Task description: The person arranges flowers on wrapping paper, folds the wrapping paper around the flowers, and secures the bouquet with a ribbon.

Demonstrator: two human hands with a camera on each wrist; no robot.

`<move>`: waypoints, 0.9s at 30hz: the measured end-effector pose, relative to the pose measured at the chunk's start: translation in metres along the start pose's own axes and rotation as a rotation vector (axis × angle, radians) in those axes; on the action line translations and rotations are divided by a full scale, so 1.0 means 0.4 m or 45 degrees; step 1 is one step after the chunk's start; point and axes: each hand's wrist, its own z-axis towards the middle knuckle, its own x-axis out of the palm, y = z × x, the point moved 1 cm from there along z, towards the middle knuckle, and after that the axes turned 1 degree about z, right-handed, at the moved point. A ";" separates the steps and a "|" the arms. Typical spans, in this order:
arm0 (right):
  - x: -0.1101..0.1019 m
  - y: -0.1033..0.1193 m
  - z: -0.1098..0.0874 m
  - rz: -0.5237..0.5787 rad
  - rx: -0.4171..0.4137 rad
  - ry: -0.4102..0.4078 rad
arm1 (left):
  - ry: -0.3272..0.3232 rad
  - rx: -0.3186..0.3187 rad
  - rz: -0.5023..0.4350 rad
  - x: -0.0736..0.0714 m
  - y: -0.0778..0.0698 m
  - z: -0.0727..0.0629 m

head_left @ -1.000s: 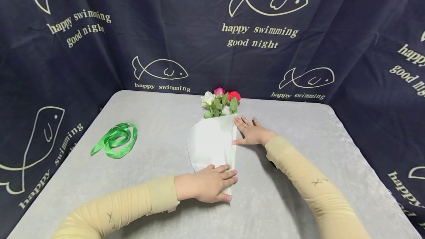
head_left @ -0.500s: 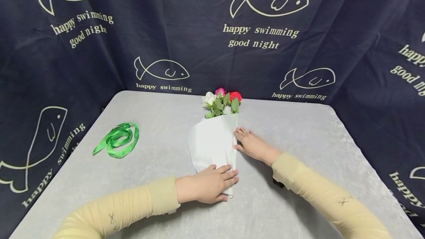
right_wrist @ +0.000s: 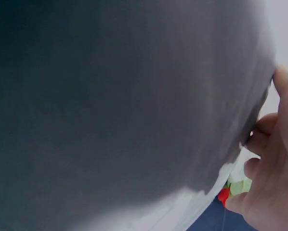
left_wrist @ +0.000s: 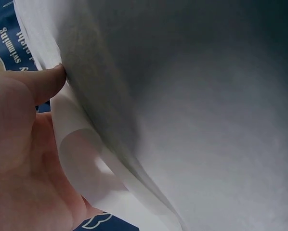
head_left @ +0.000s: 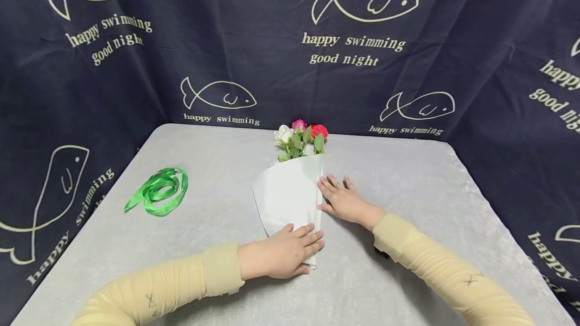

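Wrap, white, one: paper wrap (head_left: 285, 192), lying mid-table, narrowing toward the near side, its broad end facing far. Flowers, three: a white rose (head_left: 284, 134) at left, a pink rose (head_left: 299, 125) in the middle and a red rose (head_left: 319, 131) at right, all showing with green leaves (head_left: 296, 142) beyond the wrap's far edge.

Hands, two, bare: the left hand (head_left: 292, 251) is resting flat across the near end of the wrap, fingers straight and spread, gripping nothing. The right hand (head_left: 343, 200) is touching the wrap's right edge with its fingertips, fingers extended and parted, likewise grasping nothing.

Sleeves, cream: the left sleeve (head_left: 181, 275) is bearing a dark handwritten "X" and a smaller, unclear mark; the right sleeve (head_left: 430, 260) is showing an "X" beside a second mark, illegible.

Ribbon, green, glossy, one: ribbon (head_left: 156, 192), lying in loose coils on the left, well apart from the wrap.

Table, one: grey-covered table (head_left: 217, 165), supporting all of the above.

Curtain, navy: curtain (head_left: 272, 24), hanging at far, left and right, carrying outlined fish and the lettering "happy swimming" and "good night", repeating; some lines at the right are running out of view.
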 end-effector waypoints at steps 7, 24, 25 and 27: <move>-0.006 -0.008 0.001 -0.039 -0.014 0.105 | 0.004 -0.005 -0.007 -0.002 0.000 -0.003; -0.011 0.036 -0.033 -0.009 -0.100 0.015 | -0.007 0.093 -0.002 0.008 0.002 -0.012; -0.011 0.037 -0.033 -0.022 -0.093 0.038 | -0.002 0.097 -0.012 0.009 0.002 -0.011; -0.011 0.039 -0.034 -0.052 -0.082 0.093 | 0.002 0.104 -0.029 0.012 0.001 -0.011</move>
